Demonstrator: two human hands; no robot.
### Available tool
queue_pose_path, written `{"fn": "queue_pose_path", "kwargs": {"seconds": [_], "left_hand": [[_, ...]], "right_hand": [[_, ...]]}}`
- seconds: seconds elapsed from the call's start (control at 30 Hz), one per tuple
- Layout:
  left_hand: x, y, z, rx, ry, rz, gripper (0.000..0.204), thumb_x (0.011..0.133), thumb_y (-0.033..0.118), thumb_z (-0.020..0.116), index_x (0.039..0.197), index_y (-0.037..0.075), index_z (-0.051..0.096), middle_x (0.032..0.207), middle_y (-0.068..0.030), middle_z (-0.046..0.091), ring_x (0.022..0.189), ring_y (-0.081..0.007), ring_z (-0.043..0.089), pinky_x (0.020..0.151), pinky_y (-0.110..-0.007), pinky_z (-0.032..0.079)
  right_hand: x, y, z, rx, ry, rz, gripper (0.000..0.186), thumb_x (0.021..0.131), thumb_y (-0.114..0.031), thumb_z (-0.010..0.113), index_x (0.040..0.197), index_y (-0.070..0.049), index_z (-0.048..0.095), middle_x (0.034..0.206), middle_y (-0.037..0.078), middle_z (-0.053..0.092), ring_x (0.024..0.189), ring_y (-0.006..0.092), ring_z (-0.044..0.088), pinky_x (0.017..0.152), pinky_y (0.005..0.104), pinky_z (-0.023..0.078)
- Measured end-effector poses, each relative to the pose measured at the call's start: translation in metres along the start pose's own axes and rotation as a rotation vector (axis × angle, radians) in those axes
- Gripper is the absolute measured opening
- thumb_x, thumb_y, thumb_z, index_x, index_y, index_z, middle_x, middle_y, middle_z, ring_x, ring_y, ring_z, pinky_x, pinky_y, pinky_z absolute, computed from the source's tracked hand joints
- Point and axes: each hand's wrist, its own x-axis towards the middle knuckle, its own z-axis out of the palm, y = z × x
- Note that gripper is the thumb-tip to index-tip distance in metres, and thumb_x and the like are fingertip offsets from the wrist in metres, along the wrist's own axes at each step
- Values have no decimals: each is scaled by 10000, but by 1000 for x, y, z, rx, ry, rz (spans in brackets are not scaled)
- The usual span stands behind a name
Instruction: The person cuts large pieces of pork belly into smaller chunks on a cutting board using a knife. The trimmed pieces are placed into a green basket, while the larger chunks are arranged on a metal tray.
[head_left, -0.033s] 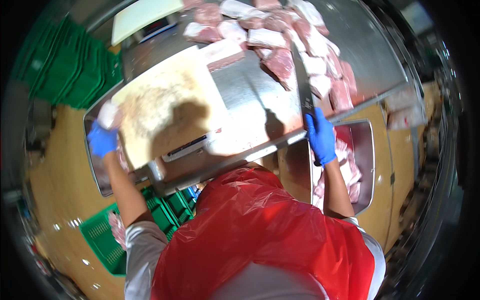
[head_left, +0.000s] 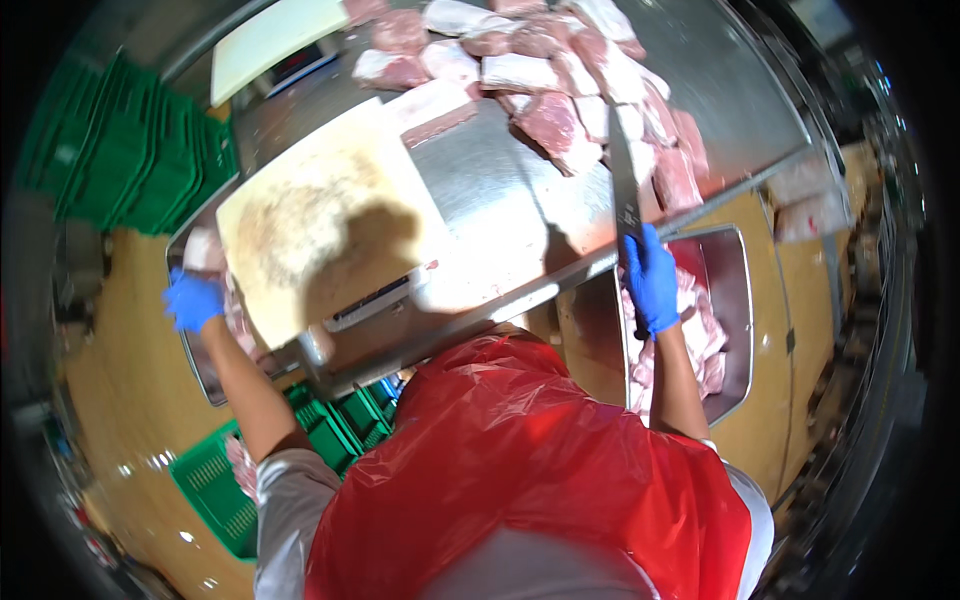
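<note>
head view: the right hand (head_left: 652, 280), in a blue glove, is clamped around the handle of a long knife (head_left: 624, 185) whose blade points up and away over the steel table (head_left: 500, 190). the blade tip lies beside the heap of raw meat cuts (head_left: 560, 70) piled along the far part of the table. under this hand, off the table's right edge, a steel tub (head_left: 742, 300) holds more meat.

the left hand (head_left: 192, 300), also blue-gloved, is out past the table's left edge, over another steel tub (head_left: 195, 370), next to a pale piece of meat (head_left: 205, 250); i cannot tell whether it grips anything. the two hands are well apart, one at each side of the table.

between them a stained cutting board (head_left: 310, 210) lies bare on the table, its near-left corner close to the left hand. a red apron (head_left: 520, 470) fills the lower middle. green crates (head_left: 130, 150) stand stacked at the upper left, another green crate (head_left: 215, 490) on the floor below.
</note>
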Motion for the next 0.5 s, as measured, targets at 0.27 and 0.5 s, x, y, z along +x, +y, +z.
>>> {"fn": "queue_pose_path", "kwargs": {"seconds": [0.27,0.5], "left_hand": [[-146,425,72,-1252,-818,956,791,794,397,823,1374,-53,527,1328,-214,609,1207,-308,602,1013,-409,477],[-200,577,155,-711,-662,1131,872,674,531,844,1267,-59,595,1220,-242,666,1156,-313,643,951,-405,527]], "right_hand": [[-94,59,18,357,195,560,374,1036,-238,571,1274,50,560,728,67,608,507,124,548,460,315,447],[-146,59,-42,452,341,819,298,1052,-205,538,1228,35,528,765,47,586,525,108,542,456,275,450]]}}
